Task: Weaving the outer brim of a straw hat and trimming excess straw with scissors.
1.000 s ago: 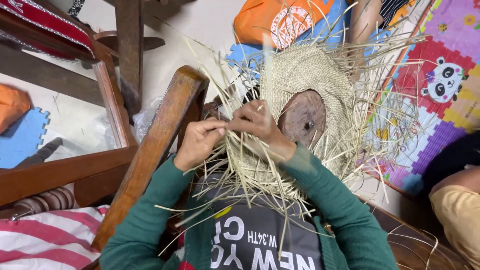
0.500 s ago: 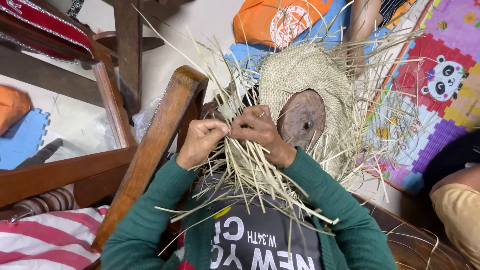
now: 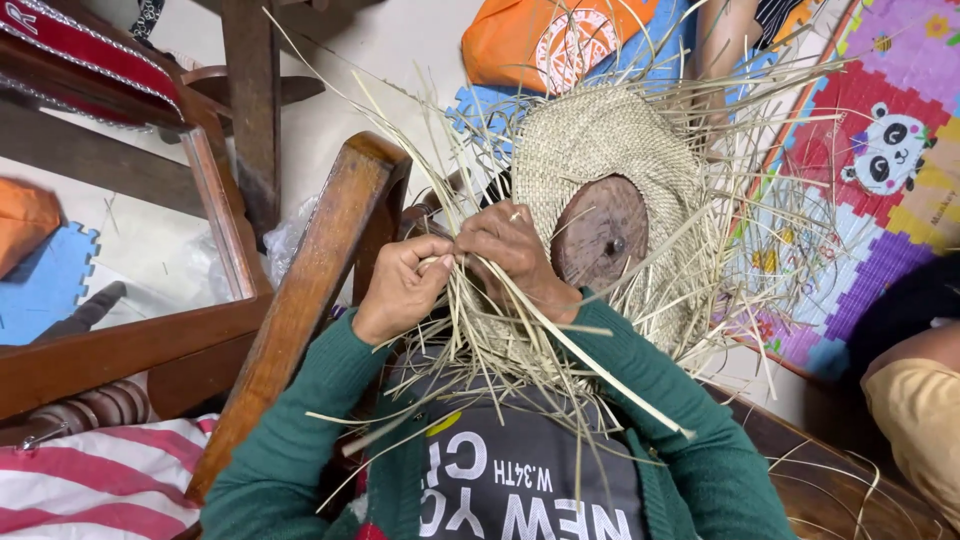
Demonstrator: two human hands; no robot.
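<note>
Change since earlier: Your hands barely shifted; they stayed bunched at the near edge of the weave, and the loose strands fanned a little differently over your chest.
Left hand: Your left hand (image 3: 400,290) was curled shut, pinching a few straw strands (image 3: 520,340) between thumb and fingertips.
Right hand: Your right hand (image 3: 515,255) pressed up against the left, knuckles touching, fingers closed on the same bundle at the weave's edge.
Work piece: You had the woven straw hat (image 3: 610,150) on a round wooden block (image 3: 600,232), just beyond your hands, with unwoven ends bristling all round it.
Handling: You were dealing with something very light and springy, by the look of it; the dry strands seemed stiff enough to kink or snap if bent sharply, and smooth enough to slip.
Where to hold: You looked best served by gripping each strand close to the finished weave, not out at the free tips.
Surroundings: You sat beside a slanted wooden chair arm (image 3: 310,290), with a colourful foam play mat (image 3: 880,200) and an orange bag (image 3: 550,40) on the floor beyond the hat.
</note>
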